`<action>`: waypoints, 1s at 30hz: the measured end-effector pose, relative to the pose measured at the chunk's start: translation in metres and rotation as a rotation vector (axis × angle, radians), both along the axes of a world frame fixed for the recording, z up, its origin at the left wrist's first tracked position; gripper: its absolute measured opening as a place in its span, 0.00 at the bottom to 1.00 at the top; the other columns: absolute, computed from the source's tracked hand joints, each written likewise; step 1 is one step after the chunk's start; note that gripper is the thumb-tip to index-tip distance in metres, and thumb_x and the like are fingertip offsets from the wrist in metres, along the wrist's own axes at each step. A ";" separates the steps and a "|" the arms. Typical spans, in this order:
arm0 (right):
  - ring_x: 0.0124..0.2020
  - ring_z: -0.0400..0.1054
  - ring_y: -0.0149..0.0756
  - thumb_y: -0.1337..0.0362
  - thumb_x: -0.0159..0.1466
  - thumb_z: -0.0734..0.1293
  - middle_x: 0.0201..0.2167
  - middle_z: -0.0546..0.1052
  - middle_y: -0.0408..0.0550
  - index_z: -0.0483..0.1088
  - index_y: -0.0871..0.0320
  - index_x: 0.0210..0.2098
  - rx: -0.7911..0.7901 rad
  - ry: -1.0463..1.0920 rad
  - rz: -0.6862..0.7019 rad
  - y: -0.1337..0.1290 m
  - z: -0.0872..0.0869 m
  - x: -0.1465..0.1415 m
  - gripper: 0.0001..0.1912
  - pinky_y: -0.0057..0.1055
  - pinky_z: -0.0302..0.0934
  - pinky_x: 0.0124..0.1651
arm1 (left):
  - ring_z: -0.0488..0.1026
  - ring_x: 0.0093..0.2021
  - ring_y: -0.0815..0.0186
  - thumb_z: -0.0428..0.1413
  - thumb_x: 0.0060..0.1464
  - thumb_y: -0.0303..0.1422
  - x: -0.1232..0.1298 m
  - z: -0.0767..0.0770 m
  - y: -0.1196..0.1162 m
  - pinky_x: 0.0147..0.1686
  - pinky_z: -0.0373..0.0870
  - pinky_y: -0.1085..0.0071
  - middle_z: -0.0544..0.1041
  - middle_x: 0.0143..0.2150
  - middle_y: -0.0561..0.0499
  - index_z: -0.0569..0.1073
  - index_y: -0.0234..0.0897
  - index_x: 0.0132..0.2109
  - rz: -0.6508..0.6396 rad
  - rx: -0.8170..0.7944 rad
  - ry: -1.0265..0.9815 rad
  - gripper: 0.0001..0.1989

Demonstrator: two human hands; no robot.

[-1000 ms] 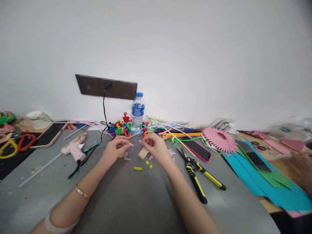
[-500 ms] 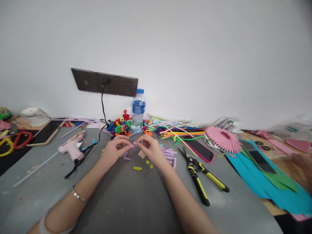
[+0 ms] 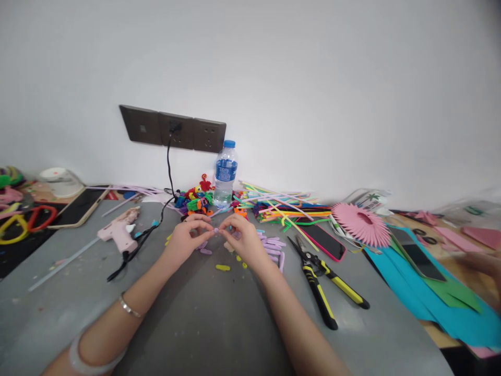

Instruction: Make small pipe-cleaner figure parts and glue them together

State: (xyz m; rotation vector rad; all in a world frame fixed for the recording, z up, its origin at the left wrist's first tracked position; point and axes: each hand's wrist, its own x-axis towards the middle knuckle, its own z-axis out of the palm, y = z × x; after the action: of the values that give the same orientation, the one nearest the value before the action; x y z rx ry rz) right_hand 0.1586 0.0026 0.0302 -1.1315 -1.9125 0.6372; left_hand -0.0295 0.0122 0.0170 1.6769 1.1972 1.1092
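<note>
A small lilac piece (image 3: 216,230) is pinched between the fingertips of my left hand (image 3: 191,237) and my right hand (image 3: 241,237), over the middle of the grey table. Beside my right hand lies a group of short lilac pieces (image 3: 274,246). A few more lilac pieces (image 3: 204,250) rest below the fingers of my left hand. One yellow piece (image 3: 223,267) lies nearer to me, with smaller yellow bits to its right. A beige item is partly hidden by my right hand.
Open cutters (image 3: 317,266) and a pink-edged phone (image 3: 323,241) lie right. A pink glue gun (image 3: 119,230) with its cord is left. A water bottle (image 3: 226,175) stands behind, beside colourful pipe cleaners (image 3: 289,203). Blue sheets (image 3: 415,292) lie far right.
My fingertips have come closer together around the lilac piece. The view has shifted slightly, and part of another person's hand now shows at the right edge.
</note>
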 end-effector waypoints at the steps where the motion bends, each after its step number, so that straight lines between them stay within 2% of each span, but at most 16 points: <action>1: 0.37 0.67 0.35 0.68 0.63 0.67 0.33 0.74 0.46 0.72 0.58 0.31 -0.008 0.015 -0.001 0.000 0.000 0.000 0.04 0.29 0.59 0.41 | 0.70 0.30 0.68 0.62 0.47 0.41 0.000 0.000 0.000 0.25 0.65 0.74 0.76 0.44 0.46 0.80 0.37 0.30 -0.001 -0.001 -0.006 0.11; 7: 0.32 0.65 0.33 0.65 0.62 0.66 0.30 0.74 0.45 0.72 0.58 0.30 -0.086 0.106 -0.025 -0.003 0.004 -0.002 0.05 0.28 0.58 0.36 | 0.73 0.37 0.63 0.63 0.46 0.41 0.000 0.001 -0.001 0.26 0.65 0.73 0.76 0.45 0.44 0.81 0.37 0.30 0.016 -0.009 -0.058 0.11; 13: 0.27 0.62 0.31 0.57 0.60 0.67 0.26 0.73 0.43 0.71 0.58 0.29 -0.252 0.227 -0.038 -0.005 0.008 -0.006 0.10 0.27 0.56 0.30 | 0.73 0.46 0.57 0.61 0.49 0.40 -0.001 -0.001 0.000 0.29 0.68 0.73 0.75 0.46 0.42 0.81 0.36 0.31 -0.004 0.014 -0.071 0.11; 21: 0.18 0.56 0.27 0.52 0.57 0.69 0.18 0.66 0.38 0.71 0.58 0.29 -0.420 0.402 -0.037 -0.004 0.000 -0.007 0.15 0.25 0.51 0.20 | 0.73 0.42 0.60 0.61 0.50 0.41 -0.002 0.001 0.000 0.28 0.70 0.72 0.74 0.49 0.42 0.80 0.36 0.32 -0.021 0.011 -0.056 0.12; 30: 0.20 0.58 0.28 0.53 0.57 0.70 0.20 0.69 0.41 0.72 0.59 0.29 -0.375 0.380 -0.032 -0.004 0.000 -0.007 0.14 0.25 0.51 0.22 | 0.73 0.40 0.61 0.61 0.49 0.41 0.000 0.003 -0.002 0.26 0.68 0.73 0.73 0.48 0.43 0.79 0.36 0.30 -0.006 -0.005 -0.053 0.12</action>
State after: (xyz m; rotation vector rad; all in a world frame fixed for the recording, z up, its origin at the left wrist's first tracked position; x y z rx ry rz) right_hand 0.1512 -0.0014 0.0299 -1.1643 -1.4845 1.1392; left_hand -0.0298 0.0106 0.0199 1.6361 1.1595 1.1391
